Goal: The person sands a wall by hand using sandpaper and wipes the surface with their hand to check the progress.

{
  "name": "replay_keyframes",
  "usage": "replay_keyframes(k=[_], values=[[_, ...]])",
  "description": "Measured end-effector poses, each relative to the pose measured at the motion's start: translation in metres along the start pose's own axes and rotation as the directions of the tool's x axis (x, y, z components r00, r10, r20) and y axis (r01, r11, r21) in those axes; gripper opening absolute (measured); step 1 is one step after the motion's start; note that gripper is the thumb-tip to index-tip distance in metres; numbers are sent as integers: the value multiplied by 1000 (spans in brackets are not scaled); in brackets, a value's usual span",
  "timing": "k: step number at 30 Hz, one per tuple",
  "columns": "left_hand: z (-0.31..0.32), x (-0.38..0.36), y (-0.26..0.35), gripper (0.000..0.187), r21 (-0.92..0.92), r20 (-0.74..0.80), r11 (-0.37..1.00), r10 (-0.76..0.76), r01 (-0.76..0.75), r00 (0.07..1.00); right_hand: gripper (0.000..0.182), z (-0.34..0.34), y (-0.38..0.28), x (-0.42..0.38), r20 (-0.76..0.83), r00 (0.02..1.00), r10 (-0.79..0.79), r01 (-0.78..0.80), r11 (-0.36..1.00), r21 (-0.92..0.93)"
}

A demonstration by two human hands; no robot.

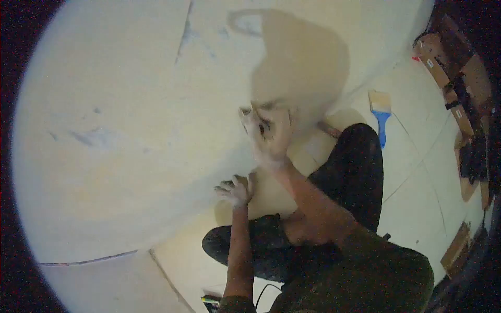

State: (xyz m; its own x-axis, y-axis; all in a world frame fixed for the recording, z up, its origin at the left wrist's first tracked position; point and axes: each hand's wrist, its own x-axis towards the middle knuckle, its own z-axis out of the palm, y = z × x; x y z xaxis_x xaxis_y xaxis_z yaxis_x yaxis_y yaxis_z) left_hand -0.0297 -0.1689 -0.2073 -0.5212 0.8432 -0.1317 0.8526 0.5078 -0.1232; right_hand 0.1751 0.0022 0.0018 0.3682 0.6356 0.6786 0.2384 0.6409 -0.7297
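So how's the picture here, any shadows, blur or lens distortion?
In the head view, a large shadow falls on the pale wall; in the same view, the rounded image has black corners, like a wide-angle lens; also in the head view, the right hand looks soft, cause unclear.

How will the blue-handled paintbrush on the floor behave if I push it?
The paintbrush probably won't roll: its broad bristles lie flat. They'll likely flex if pushed, while the slim blue handle should stay stiff.
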Motion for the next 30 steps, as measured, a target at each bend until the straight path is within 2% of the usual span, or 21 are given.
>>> replay_keyframes(k=[2,4,6,9,11,12,14,16,18,20,21,23,24,26,28,30], values=[[-14,-11,-1,105,-110,10,993,-34,35,999,29,10,-6,7,-66,996,63,-54,990,128],[-27,-1,9,103,-138,-20,989,-51,47,999,27,12,30,-46,50,988,144,-149,984,98],[-24,-8,8,100,-40,-21,998,-48,47,999,27,-3,38,-77,113,976,188,-192,981,20],[-23,-4,13,101,46,45,996,-84,82,995,28,-11,31,-73,93,990,103,-95,991,-93],[-15,-5,4,101,18,-7,999,-51,51,999,29,-7,3,-19,68,997,-24,31,994,-107],[-10,-1,1,101,-4,-45,999,-36,35,998,29,-3,4,-18,40,999,-12,14,998,-54],[-6,1,0,100,95,44,995,-24,20,999,29,4,1,-10,-17,1000,2,0,998,62],[1,13,2,94,82,-59,996,42,-38,997,29,0,41,-63,75,997,26,-26,1000,-2],[16,3,-9,86,19,-295,987,158,-160,942,29,-8,44,-86,106,991,85,-81,996,-44],[6,7,-4,86,27,-199,994,110,-107,974,28,-10,41,-90,68,987,147,-143,988,-57],[-3,2,0,86,35,-136,996,84,-80,987,27,-10,25,-69,63,989,132,-130,991,-31],[-8,-6,4,90,8,-132,999,35,-34,991,26,-9,-5,-7,60,994,95,-96,995,16],[-12,-7,4,92,-8,-140,1000,8,-9,990,25,-9,-5,-12,49,991,125,-128,990,55],[-12,-4,5,92,42,-35,999,-19,20,999,24,-2,3,-19,21,988,153,-155,976,154],[-19,1,5,93,53,8,998,-44,43,999,23,4,36,-73,89,975,203,-213,969,123],[-31,-5,11,93,36,13,998,-54,53,998,24,-7,29,-69,113,987,115,-115,993,-4]])
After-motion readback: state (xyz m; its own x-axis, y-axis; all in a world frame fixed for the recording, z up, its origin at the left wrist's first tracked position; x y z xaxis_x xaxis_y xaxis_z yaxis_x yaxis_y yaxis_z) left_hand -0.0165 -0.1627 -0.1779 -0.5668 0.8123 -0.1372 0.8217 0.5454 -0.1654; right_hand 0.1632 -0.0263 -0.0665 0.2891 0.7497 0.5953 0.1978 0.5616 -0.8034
